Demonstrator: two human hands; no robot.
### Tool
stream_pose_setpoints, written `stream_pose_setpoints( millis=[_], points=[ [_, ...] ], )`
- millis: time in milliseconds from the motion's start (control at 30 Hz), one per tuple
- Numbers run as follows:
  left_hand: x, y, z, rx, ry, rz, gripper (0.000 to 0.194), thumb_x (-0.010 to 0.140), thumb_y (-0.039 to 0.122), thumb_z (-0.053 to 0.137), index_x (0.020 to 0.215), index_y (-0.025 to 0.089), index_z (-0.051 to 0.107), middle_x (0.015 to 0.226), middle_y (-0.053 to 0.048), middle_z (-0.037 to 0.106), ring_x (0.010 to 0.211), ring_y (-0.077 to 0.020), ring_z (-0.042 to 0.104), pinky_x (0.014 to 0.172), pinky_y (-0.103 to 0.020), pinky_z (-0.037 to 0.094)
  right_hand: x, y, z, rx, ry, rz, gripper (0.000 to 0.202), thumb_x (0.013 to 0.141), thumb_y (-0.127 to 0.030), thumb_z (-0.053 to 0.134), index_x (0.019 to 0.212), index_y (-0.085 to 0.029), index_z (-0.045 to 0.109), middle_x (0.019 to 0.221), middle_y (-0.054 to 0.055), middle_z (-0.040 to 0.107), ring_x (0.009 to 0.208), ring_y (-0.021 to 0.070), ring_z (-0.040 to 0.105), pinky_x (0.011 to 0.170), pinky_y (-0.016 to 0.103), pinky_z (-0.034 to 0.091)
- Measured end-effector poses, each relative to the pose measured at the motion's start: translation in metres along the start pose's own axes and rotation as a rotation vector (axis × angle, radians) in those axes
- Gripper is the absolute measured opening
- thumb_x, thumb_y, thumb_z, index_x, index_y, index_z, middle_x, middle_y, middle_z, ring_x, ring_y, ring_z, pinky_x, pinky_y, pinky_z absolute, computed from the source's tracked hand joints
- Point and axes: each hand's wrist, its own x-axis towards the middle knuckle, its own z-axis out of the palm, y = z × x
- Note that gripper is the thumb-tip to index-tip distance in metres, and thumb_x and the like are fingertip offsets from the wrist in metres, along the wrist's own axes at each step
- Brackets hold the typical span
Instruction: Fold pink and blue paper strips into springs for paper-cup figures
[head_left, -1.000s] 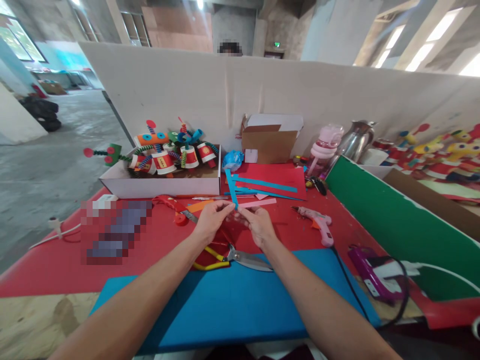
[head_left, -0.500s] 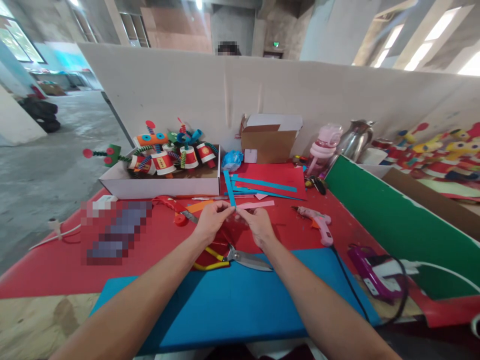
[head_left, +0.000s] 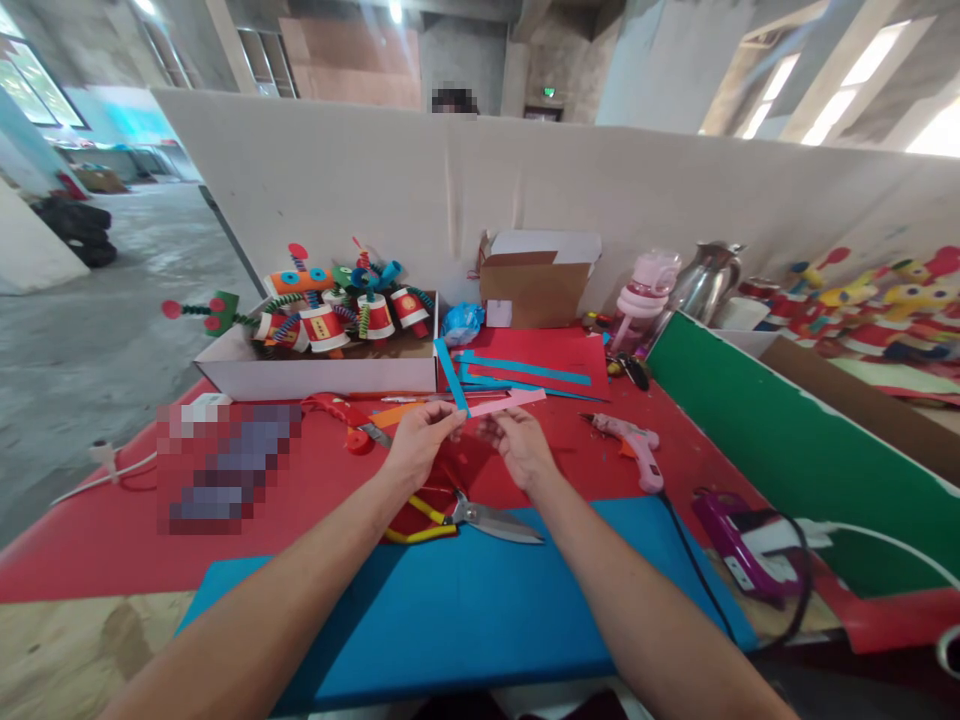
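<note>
My left hand (head_left: 426,435) is closed in a pinch at the corner where a blue paper strip (head_left: 450,375) and a pink paper strip (head_left: 529,397) meet. From that corner the blue strip points up and away, while the pink one runs out to the right. My right hand (head_left: 521,442) is just below the pink strip, its fingers bent and slightly apart; any contact with the strip is unclear. Under my forearms and hands lie yellow-handled shears (head_left: 487,518) on the red tabletop, next to a blue sheet (head_left: 420,620). More blue strips (head_left: 540,368) lie on red paper beyond.
A pink glue gun (head_left: 630,440) lies at right, its black cord running to a purple power strip (head_left: 750,555). A white box (head_left: 315,378) of paper-cup figures stands back left. A red-handled cutter (head_left: 337,408), a pink bottle (head_left: 646,295) and a green-sided box (head_left: 750,430) surround the work.
My right hand has let go of the corner between the strips and shifted slightly right. The blue strip now leans further left, and more of the pink strip shows.
</note>
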Motion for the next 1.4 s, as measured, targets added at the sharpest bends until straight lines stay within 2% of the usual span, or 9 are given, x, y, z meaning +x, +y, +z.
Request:
stream_pose_setpoints(
  millis=[67, 133, 300, 600, 867, 1200, 1400],
  points=[
    [-0.001, 0.000, 0.000, -0.001, -0.010, -0.005, 0.027, 0.060, 0.038, 0.075, 0.062, 0.015, 0.062, 0.055, 0.001, 0.059, 0.053, -0.0088, 0.048, 0.054, -0.022, 0.037, -0.003, 0.005, 0.002, -0.047, -0.115, 0.014, 0.022, 0.055, -0.029, 0.079, 0.064, -0.017, 0.064, 0.058, -0.001, 0.066, 0.056, 0.0117, 0.061, 0.065, 0.027, 0.051],
    [-0.001, 0.000, 0.000, 0.006, -0.016, -0.004, 0.029, 0.060, 0.040, 0.075, 0.063, 0.015, 0.063, 0.058, 0.000, 0.061, 0.054, -0.0096, 0.049, 0.054, -0.023, 0.038, -0.006, 0.008, 0.004, -0.066, -0.155, -0.001, 0.026, 0.053, -0.033, 0.080, 0.067, -0.017, 0.066, 0.060, -0.001, 0.067, 0.059, 0.0130, 0.061, 0.066, 0.029, 0.051],
    [-0.001, 0.000, 0.000, 0.025, -0.010, -0.002, 0.030, 0.059, 0.042, 0.076, 0.061, 0.015, 0.062, 0.056, -0.001, 0.061, 0.053, -0.0098, 0.048, 0.054, -0.023, 0.038, -0.007, 0.010, 0.005, -0.086, -0.136, -0.017, 0.030, 0.051, -0.039, 0.080, 0.067, -0.018, 0.068, 0.059, 0.000, 0.066, 0.059, 0.0141, 0.060, 0.066, 0.030, 0.050],
    [-0.001, -0.002, 0.001, 0.029, 0.027, -0.002, 0.029, 0.059, 0.040, 0.075, 0.060, 0.015, 0.061, 0.055, 0.001, 0.060, 0.051, -0.0087, 0.047, 0.053, -0.023, 0.037, -0.005, 0.011, 0.005, -0.033, -0.128, -0.004, 0.031, 0.049, -0.038, 0.082, 0.066, -0.016, 0.069, 0.061, -0.001, 0.066, 0.058, 0.0120, 0.059, 0.068, 0.029, 0.050],
    [0.000, -0.003, 0.000, 0.035, 0.021, -0.009, 0.029, 0.058, 0.040, 0.076, 0.063, 0.015, 0.062, 0.056, 0.001, 0.061, 0.053, -0.0097, 0.049, 0.054, -0.024, 0.038, -0.005, 0.013, 0.004, -0.063, -0.152, -0.026, 0.029, 0.055, -0.041, 0.078, 0.066, -0.017, 0.068, 0.062, 0.002, 0.067, 0.058, 0.0137, 0.060, 0.066, 0.031, 0.051],
    [-0.001, -0.001, 0.002, 0.046, 0.046, -0.014, 0.032, 0.057, 0.041, 0.076, 0.061, 0.015, 0.059, 0.054, 0.002, 0.058, 0.050, -0.0089, 0.048, 0.052, -0.023, 0.037, -0.009, 0.012, 0.008, -0.071, -0.132, -0.018, 0.031, 0.051, -0.041, 0.080, 0.066, -0.018, 0.066, 0.061, 0.001, 0.066, 0.059, 0.0149, 0.060, 0.064, 0.030, 0.050],
    [-0.004, 0.001, 0.004, 0.011, 0.068, -0.038, 0.034, 0.052, 0.042, 0.079, 0.058, 0.015, 0.058, 0.051, 0.002, 0.058, 0.049, -0.0087, 0.048, 0.051, -0.022, 0.037, -0.013, 0.008, 0.011, -0.128, -0.148, -0.039, 0.023, 0.059, -0.036, 0.076, 0.071, -0.019, 0.068, 0.061, -0.002, 0.063, 0.058, 0.0110, 0.056, 0.065, 0.025, 0.048]
  ],
)
